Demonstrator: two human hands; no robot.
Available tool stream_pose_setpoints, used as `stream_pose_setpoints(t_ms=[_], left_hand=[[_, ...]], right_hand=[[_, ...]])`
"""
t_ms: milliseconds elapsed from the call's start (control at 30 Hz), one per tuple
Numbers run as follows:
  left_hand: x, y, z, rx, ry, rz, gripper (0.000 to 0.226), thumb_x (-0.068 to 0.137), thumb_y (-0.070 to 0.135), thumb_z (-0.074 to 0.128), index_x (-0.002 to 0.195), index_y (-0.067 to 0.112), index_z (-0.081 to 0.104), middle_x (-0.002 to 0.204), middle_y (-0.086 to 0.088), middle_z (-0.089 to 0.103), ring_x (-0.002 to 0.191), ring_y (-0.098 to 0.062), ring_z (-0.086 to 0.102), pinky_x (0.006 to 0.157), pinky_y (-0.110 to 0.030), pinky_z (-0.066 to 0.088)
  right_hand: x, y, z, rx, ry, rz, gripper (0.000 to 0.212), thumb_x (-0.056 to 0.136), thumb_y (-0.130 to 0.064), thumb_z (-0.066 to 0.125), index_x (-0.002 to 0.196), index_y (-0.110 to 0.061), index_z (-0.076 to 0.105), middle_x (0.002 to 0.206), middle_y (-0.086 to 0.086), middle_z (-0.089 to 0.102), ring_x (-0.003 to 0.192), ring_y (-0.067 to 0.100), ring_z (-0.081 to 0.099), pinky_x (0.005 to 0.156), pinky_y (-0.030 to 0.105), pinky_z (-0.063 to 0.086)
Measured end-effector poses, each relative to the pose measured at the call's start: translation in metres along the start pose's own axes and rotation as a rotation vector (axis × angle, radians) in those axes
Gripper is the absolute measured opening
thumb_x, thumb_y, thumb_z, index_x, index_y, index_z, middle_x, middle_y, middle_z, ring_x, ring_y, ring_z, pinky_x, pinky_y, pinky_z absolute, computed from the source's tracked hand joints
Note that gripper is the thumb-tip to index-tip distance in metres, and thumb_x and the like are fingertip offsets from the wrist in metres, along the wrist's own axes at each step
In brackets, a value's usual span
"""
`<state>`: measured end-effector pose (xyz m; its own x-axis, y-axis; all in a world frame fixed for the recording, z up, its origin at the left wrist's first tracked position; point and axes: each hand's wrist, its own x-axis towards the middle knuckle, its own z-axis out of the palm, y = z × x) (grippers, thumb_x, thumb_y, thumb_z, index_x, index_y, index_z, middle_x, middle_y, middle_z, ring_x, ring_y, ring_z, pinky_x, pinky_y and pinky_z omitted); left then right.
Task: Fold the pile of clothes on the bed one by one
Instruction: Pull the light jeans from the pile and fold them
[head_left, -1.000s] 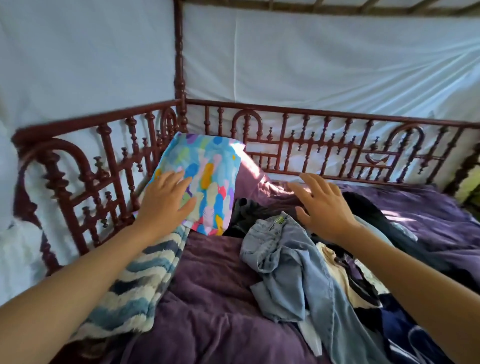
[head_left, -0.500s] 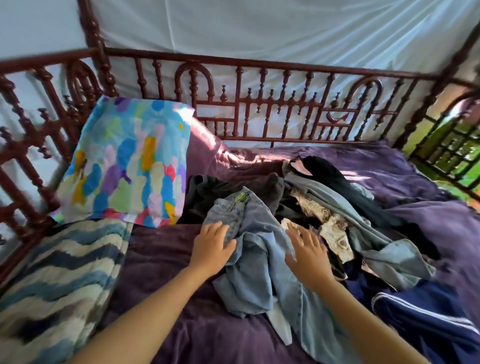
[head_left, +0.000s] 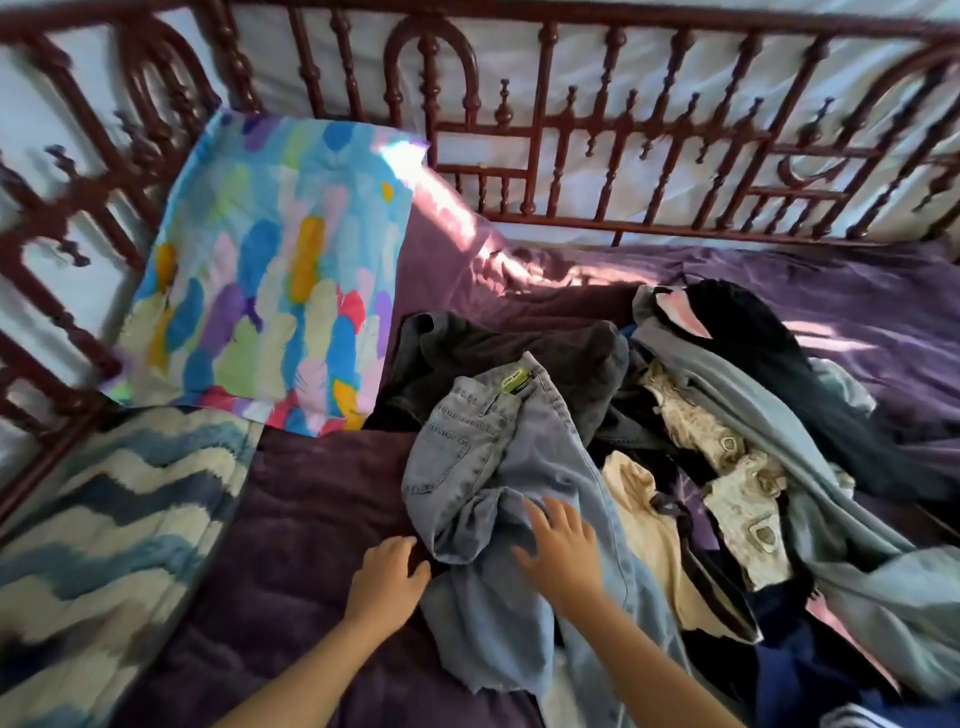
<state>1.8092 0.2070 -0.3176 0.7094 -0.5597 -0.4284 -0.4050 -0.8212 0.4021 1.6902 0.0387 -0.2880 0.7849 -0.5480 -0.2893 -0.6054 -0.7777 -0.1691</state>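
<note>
Right hand (head_left: 561, 545): fingers spread flat on light blue jeans (head_left: 498, 467), gripping nothing.
Left hand (head_left: 387, 577): at jeans' near-left edge, fingers bent; grip or mere touch, cannot tell. Hands near each other, apart.
Jeans: crumpled, atop left end of clothes pile (head_left: 753, 415), on purple bedspread (head_left: 311, 519).
Step, judged: draw jeans clear of pile.
Advice: take waistband, lift free, shake legs straight, fold on bare bedspread.
Count: hands 2; jeans 1; patterned pillow (head_left: 270, 280) 1; wavy-striped blanket (head_left: 104, 519) 1; pile garments at least 5, rest hidden.
</note>
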Motion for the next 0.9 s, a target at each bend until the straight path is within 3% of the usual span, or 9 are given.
stream_pose_setpoints(t_ms=[67,167,267,400,467,567,667,767,900], left_hand=[[0.009,-0.007,0.003,-0.04,-0.013,-0.041,0.047,0.099,0.037,0.039,0.141,0.016,0.035,0.147,0.002,0.036,0.134,-0.019,0.032,0.105,-0.032,0.033],[0.018,-0.015,0.01,-0.106,-0.061,-0.092,0.047,0.098,0.037,0.039,0.14,0.015,0.037,0.146,0.001,0.037,0.133,-0.019,0.033,0.106,-0.032,0.032],[0.029,-0.022,0.014,-0.151,-0.086,-0.12,0.047,0.098,0.036,0.041,0.139,0.015,0.039,0.145,-0.001,0.039,0.132,-0.019,0.035,0.106,-0.033,0.033],[0.041,-0.021,0.019,-0.257,-0.136,-0.139,0.046,0.098,0.035,0.042,0.138,0.012,0.041,0.143,-0.004,0.042,0.131,-0.021,0.039,0.106,-0.033,0.034],[0.041,-0.015,0.02,-0.36,-0.158,-0.142,0.045,0.098,0.034,0.042,0.137,0.011,0.043,0.139,-0.006,0.046,0.127,-0.021,0.043,0.102,-0.032,0.037],[0.034,-0.007,0.024,-0.536,-0.189,-0.144,0.041,0.099,0.029,0.042,0.134,0.008,0.045,0.134,-0.008,0.05,0.124,-0.022,0.047,0.095,-0.027,0.036],[0.023,-0.008,0.028,-0.715,-0.178,-0.216,0.042,0.097,0.025,0.047,0.133,0.003,0.045,0.134,-0.014,0.05,0.124,-0.026,0.047,0.097,-0.031,0.038],[0.013,-0.02,0.032,-0.884,-0.164,-0.41,0.048,0.095,0.027,0.051,0.135,0.002,0.04,0.134,-0.02,0.048,0.122,-0.033,0.047,0.095,-0.037,0.04],[0.003,-0.042,0.03,-1.22,-0.194,-0.546,0.032,0.094,0.024,0.054,0.114,-0.001,0.053,0.102,-0.024,0.06,0.077,-0.029,0.057,0.062,-0.027,0.048]], right_hand=[[0.021,0.0,0.011,0.047,0.009,-0.039,0.066,0.087,-0.043,0.058,0.144,-0.023,0.032,0.15,0.006,0.029,0.138,0.027,0.029,0.108,0.044,0.028],[0.043,0.0,0.026,0.09,0.027,0.006,0.062,0.095,-0.037,0.046,0.149,-0.025,0.018,0.154,0.002,0.018,0.142,0.023,0.018,0.112,0.038,0.019],[0.049,-0.004,0.034,0.123,0.075,0.057,0.057,0.088,-0.025,0.059,0.141,-0.018,0.039,0.138,0.006,0.047,0.127,0.03,0.043,0.103,0.044,0.033],[0.047,0.0,0.051,0.186,0.119,0.102,0.03,0.061,-0.013,0.079,0.091,-0.013,0.072,0.076,0.003,0.071,0.077,0.031,0.066,0.065,0.043,0.049],[0.042,-0.007,0.054,0.243,0.164,0.151,0.012,0.066,-0.015,0.069,0.078,-0.014,0.072,0.07,0.001,0.07,0.072,0.029,0.065,0.065,0.04,0.047],[0.027,-0.02,0.057,0.258,0.231,0.114,0.012,0.052,-0.021,0.064,0.063,-0.023,0.069,0.056,-0.009,0.063,0.057,0.016,0.063,0.056,0.029,0.048],[-0.002,-0.042,0.059,0.262,0.204,0.043,0.01,0.049,-0.032,0.059,0.057,-0.035,0.065,0.052,-0.02,0.058,0.053,0.001,0.057,0.064,0.013,0.034],[-0.034,-0.073,0.069,0.31,0.206,-0.039,0.018,0.056,-0.035,0.045,0.055,-0.031,0.062,0.049,-0.017,0.055,0.05,-0.001,0.053,0.06,0.016,0.03],[-0.071,-0.112,0.081,0.396,0.248,-0.147,0.023,0.047,-0.032,0.05,0.07,-0.035,0.052,0.051,-0.017,0.056,0.051,-0.001,0.05,0.05,0.01,0.035]])
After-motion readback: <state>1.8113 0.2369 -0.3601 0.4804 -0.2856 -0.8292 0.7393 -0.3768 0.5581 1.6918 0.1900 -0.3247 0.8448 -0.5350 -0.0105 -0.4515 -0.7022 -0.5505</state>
